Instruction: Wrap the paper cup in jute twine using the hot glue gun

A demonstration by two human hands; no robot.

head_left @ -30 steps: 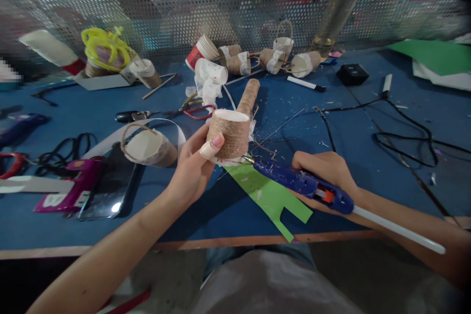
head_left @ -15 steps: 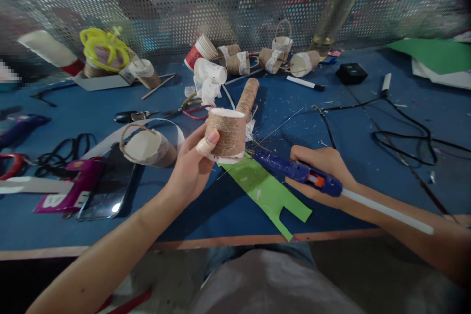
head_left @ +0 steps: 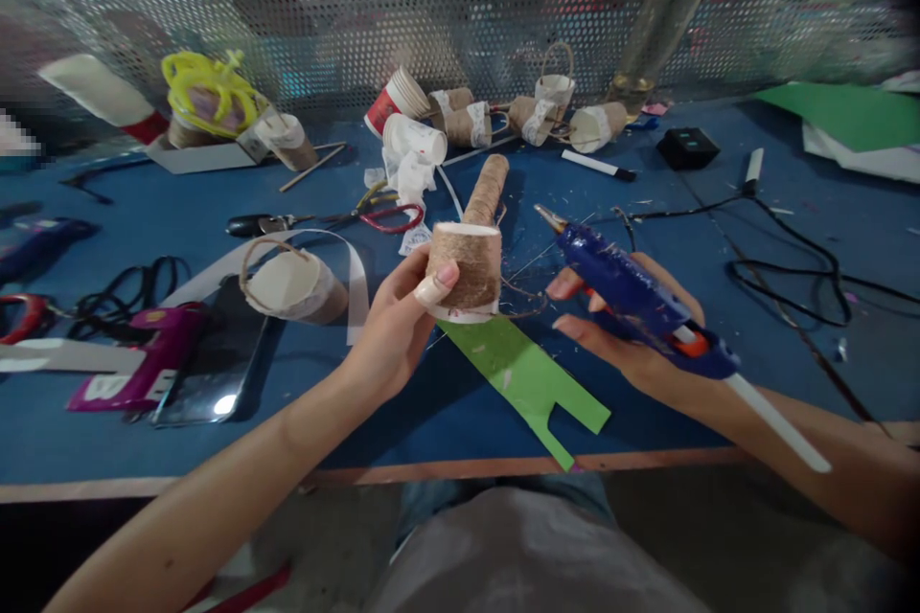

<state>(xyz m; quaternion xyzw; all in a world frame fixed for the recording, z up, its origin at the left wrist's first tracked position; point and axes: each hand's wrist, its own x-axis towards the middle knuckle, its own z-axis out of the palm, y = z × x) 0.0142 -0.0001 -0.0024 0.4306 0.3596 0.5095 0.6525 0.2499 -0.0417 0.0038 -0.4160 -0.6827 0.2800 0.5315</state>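
- The counter [head_left: 719,211], blue and littered with cords and scraps, carries everything; the 2 hands work above its near edge, in the middle of the view.
- The green paper strip [head_left: 524,378] lies flat on the counter just below and between the hands, running from upper left to lower right, its notched end toward the near edge.
- The glue gun [head_left: 632,292] lies across the right hand [head_left: 632,345], long axis running from lower right to upper left. Its metal nozzle points up and left, away from the person and past the cup rather than at it; the white glue stick trails from its back toward the right forearm. The right hand is loosely curled under the body, fingers partly spread, not squeezed tight.
- The twine-wrapped cup [head_left: 466,266] is held clear of the counter, just left of the glue gun and apart from it. It stands upside down with its flat white base on top, axis near upright. A loose twine end trails from its lower rim toward the right hand.
- The left hand [head_left: 395,326] pinches the cup, thumb pressed on the near side of the twine, fingers behind. It is the nearer hand to the cup; the nozzle stands off to the cup's upper right.
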